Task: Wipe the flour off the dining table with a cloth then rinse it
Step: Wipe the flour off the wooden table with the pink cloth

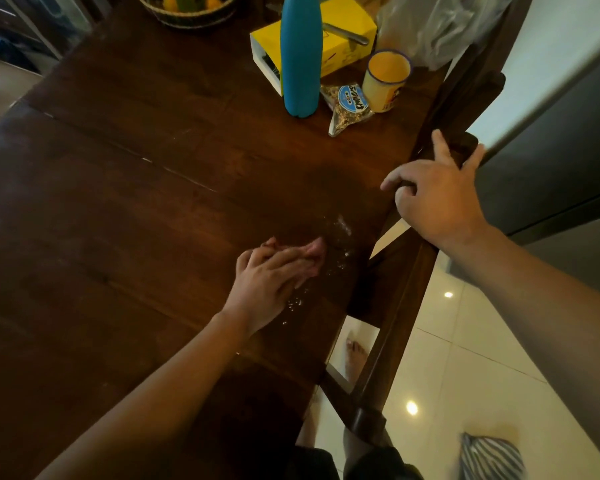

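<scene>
**Cloth on the flour, near the desk's right edge**

The cloth (315, 250), a small pinkish wad, sits on the dark wooden desk (136, 220) under the left hand (271, 275). Its grip is wide. The fingers lie fairly straight across the cloth and press down on it rather than pinching, though blur softens the fingertips. Flour (342, 226) shows as a pale smear just beyond the cloth, and loose white crumbs are scattered beside the hand toward the near edge.

This looks like the wiping step, with flour still to clear. To do it well:

- Keep the palm flat so the whole wad bears on the wood.
- Draw the crumbs inward from the edge, so they do not fall to the floor.
- Gather them into one heap, then fold the cloth over it before lifting.
- The smear may need a second, firmer pass.
- Rinsing comes after that.

The right hand (437, 199) rests on the top rail of a wooden chair (395, 306) beside the desk, its grip spread wide and holding nothing, which steadies the reach.

Farther up the desk stand a blue bottle (301, 57), a yellow box (343, 36), a yellow cup (387, 81) and a clear snack packet (349, 105).

The packet has a round blue label with dark lettering, too warped to read. Dark print low on the cup and a small mark on the box are equally illegible. No brand can be made out anywhere.
</scene>
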Tool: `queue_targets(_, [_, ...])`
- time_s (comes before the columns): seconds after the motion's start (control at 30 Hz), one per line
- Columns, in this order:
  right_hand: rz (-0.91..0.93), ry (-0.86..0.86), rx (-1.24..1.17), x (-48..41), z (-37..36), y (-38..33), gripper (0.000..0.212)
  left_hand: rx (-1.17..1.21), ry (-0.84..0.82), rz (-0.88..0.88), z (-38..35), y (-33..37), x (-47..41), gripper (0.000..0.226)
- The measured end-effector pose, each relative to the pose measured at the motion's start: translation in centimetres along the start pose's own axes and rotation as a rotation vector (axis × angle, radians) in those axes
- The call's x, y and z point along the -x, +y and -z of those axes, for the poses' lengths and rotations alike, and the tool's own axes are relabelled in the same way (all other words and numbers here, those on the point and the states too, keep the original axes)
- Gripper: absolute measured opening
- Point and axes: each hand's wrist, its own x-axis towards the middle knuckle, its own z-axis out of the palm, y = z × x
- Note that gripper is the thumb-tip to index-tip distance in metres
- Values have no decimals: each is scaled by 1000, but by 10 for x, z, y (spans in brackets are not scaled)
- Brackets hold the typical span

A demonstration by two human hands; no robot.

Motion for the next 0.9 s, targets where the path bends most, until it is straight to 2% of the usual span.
queue_targets(0.13, [13, -25, 44, 5, 3, -2, 29, 10, -55, -77, 3, -9, 54, 47])
queue_targets(0.23, [44, -76, 116, 17, 3, -5, 27, 76, -9, -48, 3, -1, 79, 41])
queue_targets(0.3, [50, -77, 110, 34, 1, -7, 28, 39, 3, -28, 1, 3, 85, 42])
queue_targets(0.43, [-186, 31, -141, 78, -9, -28, 55, 3, 20, 65, -7, 11, 67, 46])
queue_targets(0.53, [-349, 32, -354, 101, -15, -38, 76, -7, 9, 163, -9, 21, 33, 42])
queue_targets(0.67, [-444, 78, -653, 110, -18, -43, 84, 67, 86, 206, -9, 35, -12, 36])
queue_targets(0.77, [-488, 118, -641, 114, -20, -47, 79, 101, 132, 261, -14, 44, -21, 34])
queue_targets(0.83, [-500, 115, -607, 116, -20, -46, 78, 104, 106, 200, -16, 42, -10, 35])
queue_targets(0.9, [-491, 98, -558, 116, -21, -44, 80, 95, 10, 104, -14, 34, 12, 39])
